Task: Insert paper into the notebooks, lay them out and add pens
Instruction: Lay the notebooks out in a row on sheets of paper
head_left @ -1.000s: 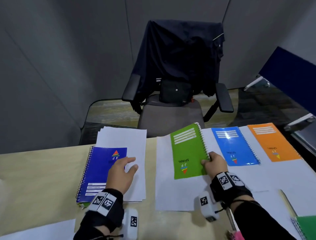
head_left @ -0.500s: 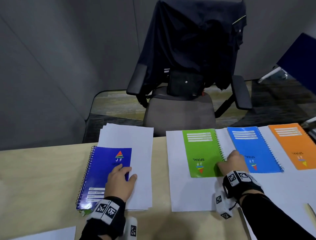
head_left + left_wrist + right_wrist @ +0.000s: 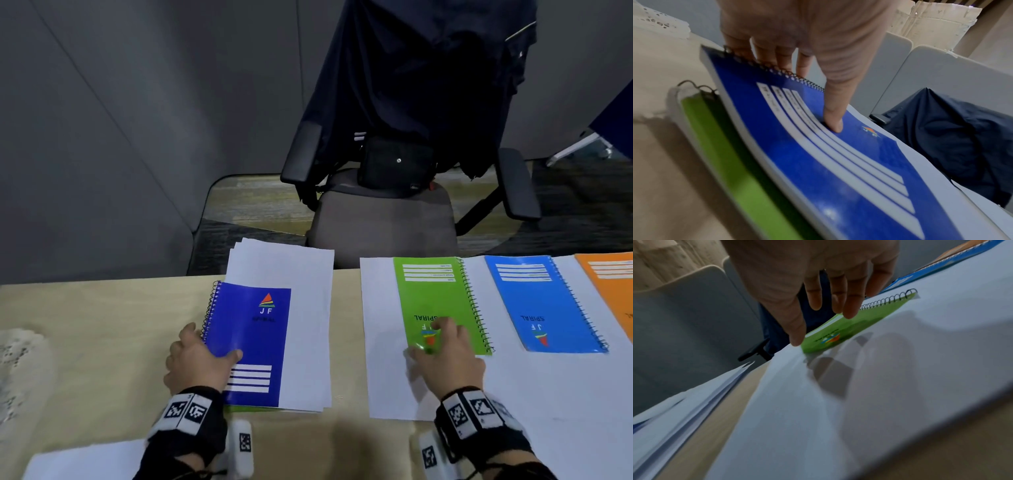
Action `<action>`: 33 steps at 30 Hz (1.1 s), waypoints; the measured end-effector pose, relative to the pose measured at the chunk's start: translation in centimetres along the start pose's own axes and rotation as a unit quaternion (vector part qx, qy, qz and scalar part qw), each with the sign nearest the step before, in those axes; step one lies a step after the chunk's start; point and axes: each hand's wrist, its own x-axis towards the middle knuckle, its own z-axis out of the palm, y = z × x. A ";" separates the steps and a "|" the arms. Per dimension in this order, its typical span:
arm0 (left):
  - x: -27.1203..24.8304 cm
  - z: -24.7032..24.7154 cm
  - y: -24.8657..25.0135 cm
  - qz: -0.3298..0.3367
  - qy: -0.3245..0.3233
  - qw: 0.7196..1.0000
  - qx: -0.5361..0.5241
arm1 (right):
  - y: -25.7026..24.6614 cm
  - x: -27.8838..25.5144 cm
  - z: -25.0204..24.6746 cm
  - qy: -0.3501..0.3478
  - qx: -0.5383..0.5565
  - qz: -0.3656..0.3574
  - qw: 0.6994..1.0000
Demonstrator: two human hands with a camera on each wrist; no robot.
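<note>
A dark blue spiral notebook point(image 3: 251, 342) lies on a stack of white paper point(image 3: 305, 308) at the left. My left hand point(image 3: 214, 344) grips its spiral edge, thumb point(image 3: 835, 127) pressed on the cover and fingers behind the spine. Under it lies another green notebook point(image 3: 725, 162). To the right a green notebook point(image 3: 436, 298) lies flat on a white sheet point(image 3: 380, 342). My right hand point(image 3: 435, 339) is over its near end, fingers straight, thumb by its near left corner. A light blue notebook point(image 3: 541, 301) and an orange one point(image 3: 609, 284) lie further right on white sheets.
An office chair point(image 3: 383, 222) draped with a dark jacket stands just beyond the table's far edge, a black pouch point(image 3: 394, 164) on its seat. A loose white sheet point(image 3: 85, 459) lies at the near left. A grey wall closes the left side.
The green notebook, held tilted a second ago, now lies flat, and my right hand has slid to its near left corner. My left hand moved from the blue cover to its spiral edge.
</note>
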 end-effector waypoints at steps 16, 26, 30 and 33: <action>-7.7 -3.2 -1.9 0.090 -0.022 0.925 -0.369 | 6.8 -12.1 -1.8 -0.081 -0.028 -0.053 0.995; -13.7 -3.2 -3.7 0.075 -0.104 0.888 -0.441 | 12.1 -15.4 -3.8 -0.020 -0.039 0.003 0.999; -17.4 -1.4 -4.3 0.091 -0.148 0.896 -0.408 | 15.1 -16.8 -4.5 -0.014 -0.068 0.039 0.997; -19.6 0.5 -4.9 0.088 -0.187 0.901 -0.382 | 17.1 -17.8 -5.0 -0.018 -0.079 0.065 0.995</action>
